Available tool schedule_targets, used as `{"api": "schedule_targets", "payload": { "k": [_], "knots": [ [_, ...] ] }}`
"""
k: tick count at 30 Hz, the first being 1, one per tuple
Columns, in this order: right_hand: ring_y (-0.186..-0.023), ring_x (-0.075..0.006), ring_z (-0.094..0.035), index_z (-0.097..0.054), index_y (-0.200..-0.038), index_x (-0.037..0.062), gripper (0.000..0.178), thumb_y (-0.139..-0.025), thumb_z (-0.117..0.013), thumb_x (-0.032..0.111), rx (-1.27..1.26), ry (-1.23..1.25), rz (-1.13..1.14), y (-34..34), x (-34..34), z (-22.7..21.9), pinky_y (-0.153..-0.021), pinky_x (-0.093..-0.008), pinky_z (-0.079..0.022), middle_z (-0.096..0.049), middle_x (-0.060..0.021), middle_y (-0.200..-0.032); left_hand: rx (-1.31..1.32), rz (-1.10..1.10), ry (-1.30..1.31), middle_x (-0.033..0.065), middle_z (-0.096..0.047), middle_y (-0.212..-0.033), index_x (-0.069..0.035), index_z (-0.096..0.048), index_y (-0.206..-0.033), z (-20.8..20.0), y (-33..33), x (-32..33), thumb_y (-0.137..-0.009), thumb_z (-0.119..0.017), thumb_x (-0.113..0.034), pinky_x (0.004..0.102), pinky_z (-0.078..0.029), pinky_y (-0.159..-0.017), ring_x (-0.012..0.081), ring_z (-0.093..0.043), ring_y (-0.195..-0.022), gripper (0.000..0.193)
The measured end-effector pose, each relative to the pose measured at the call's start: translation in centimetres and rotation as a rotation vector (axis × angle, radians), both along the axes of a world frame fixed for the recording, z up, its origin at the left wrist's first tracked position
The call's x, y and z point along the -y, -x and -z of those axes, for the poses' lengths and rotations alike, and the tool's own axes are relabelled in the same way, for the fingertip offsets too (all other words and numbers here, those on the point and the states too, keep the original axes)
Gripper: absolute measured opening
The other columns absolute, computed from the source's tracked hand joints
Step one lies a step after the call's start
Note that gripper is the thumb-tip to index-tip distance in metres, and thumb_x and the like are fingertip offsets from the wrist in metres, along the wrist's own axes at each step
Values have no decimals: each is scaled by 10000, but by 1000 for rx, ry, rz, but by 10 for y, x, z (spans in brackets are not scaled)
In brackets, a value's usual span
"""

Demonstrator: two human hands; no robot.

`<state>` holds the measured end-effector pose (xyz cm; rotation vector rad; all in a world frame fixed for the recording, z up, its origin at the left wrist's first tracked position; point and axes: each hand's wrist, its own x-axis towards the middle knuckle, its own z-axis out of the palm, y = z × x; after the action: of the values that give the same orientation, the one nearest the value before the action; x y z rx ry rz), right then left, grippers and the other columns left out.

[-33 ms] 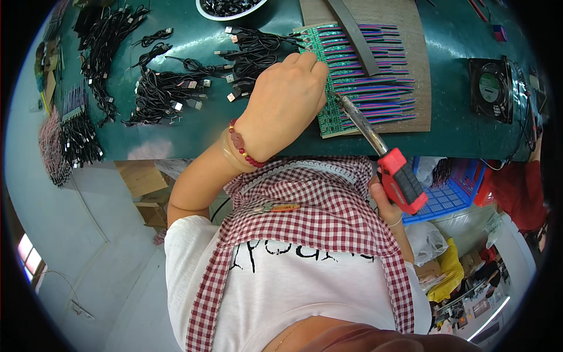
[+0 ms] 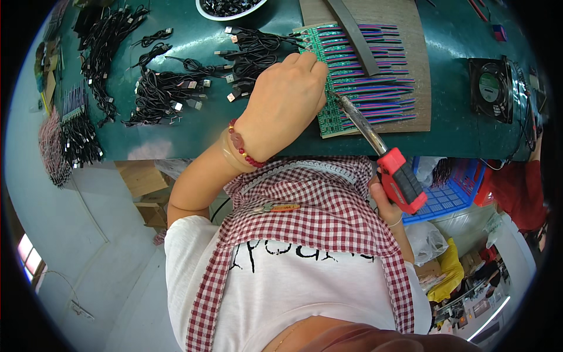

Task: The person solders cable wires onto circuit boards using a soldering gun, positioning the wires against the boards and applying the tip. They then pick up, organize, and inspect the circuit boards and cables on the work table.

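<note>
My left hand (image 2: 287, 100) is closed at the near left edge of a green circuit board panel (image 2: 332, 124), back of the hand up. Its fingertips, and whatever is in them, are hidden. Below the board's right side, my right hand (image 2: 384, 202) grips a soldering iron (image 2: 404, 180) with a red and black handle. The iron's metal shaft slants up and left, its tip at the board beside my left fingers. Rows of dark, pink and blue wires (image 2: 387, 110) run rightward from the board. Black USB cables (image 2: 252, 64) lie beyond my left hand, some reaching the board's far-left edge.
A grey bar (image 2: 355, 41) lies across the wires, on a brown sheet (image 2: 419, 88). More black cables (image 2: 161, 94) are piled at left, and a white bowl (image 2: 230, 16) of small black parts stands at the back. A black fan (image 2: 491, 89) is at right, above a blue crate (image 2: 446, 199).
</note>
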<state>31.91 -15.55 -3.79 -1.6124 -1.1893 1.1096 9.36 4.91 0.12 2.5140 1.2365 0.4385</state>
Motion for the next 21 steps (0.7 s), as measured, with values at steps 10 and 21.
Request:
{"api": "schedule_targets", "payload": {
  "k": [10, 21],
  "knots": [
    [-647, -219, -569, -630, -876, 27, 214, -692, -737, 58, 6, 21, 4, 2, -4, -5, -574, -315, -441, -588, -83, -767, 18, 0, 12, 91, -519, -770, -19, -507, -762, 1, 0, 0, -735, -592, -45, 365, -493, -634, 259, -561, -745, 92],
    [-675, -170, -572, -634, -902, 29, 211, -711, -722, 36, -26, 5, 23, -1, 2, -3, -607, -305, -460, -614, -62, -797, 27, -1, 23, 92, -512, -767, -18, -498, -761, 2, 1, 1, -743, -594, -49, 365, -488, -638, 260, -557, -752, 102]
  ]
}}
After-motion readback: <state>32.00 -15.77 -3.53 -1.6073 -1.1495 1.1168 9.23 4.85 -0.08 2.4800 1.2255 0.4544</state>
